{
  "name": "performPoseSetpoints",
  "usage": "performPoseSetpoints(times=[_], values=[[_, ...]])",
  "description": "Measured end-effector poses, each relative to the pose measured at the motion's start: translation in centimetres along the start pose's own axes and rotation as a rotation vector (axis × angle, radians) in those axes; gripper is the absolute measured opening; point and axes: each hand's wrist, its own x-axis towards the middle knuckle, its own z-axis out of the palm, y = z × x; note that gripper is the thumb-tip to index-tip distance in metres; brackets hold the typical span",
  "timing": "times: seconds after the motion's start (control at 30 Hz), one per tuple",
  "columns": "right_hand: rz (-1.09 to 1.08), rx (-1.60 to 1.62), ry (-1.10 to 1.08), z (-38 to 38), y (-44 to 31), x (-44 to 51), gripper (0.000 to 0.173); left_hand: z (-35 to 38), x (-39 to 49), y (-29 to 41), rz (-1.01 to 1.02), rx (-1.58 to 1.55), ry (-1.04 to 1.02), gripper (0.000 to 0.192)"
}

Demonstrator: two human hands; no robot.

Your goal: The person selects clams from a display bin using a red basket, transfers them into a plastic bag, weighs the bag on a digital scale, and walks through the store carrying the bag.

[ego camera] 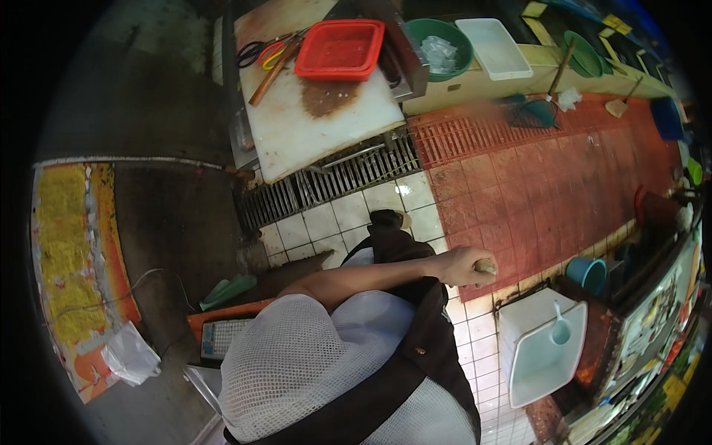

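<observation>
My left hand (466,267) is closed in a fist around a small pale brownish object (485,267), only one end of which sticks out. What it is cannot be made out. The left forearm reaches across my body, over the dark apron (439,339) and white mesh top (295,356). My right hand is out of view. Before me, a white cutting board (278,139) bears a red plastic basket (340,50). Beside the basket lie black-handled scissors (251,54), scissors with red and yellow handles (272,55) and a wooden handle (272,77).
A green basin (467,41) holding clear plastic bags and a white tray (495,50) stand on a ledge. A net (534,114) leans below. At right are a white tub (517,384) with a ladle (560,328) and a blue bucket (587,275). A drain grate (334,183) crosses the floor.
</observation>
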Motion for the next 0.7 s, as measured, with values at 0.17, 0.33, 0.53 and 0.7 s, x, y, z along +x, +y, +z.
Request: performPoseSetpoints(times=[0.17,0.33,0.53,0.7], values=[[0.016,0.014,-0.024,-0.2,0.1,0.9,0.017,0.4,-0.5,0.8,-0.041,-0.012,-0.001,0.026],[0.041,0.221,0.055,-3.0,4.4,0.4,0.014,4.8,1.8,-1.3,-0.035,0.032,-0.108,0.027],[0.074,0.68,0.224,-5.9,11.6,-0.1,0.015,19.3,6.1,-1.8,-0.32,0.19,-0.498,0.024],[0.189,0.988,0.532,-8.0,16.7,3.0,0.028,35.3,7.8,-6.8,-0.16,0.318,-0.94,0.025]])
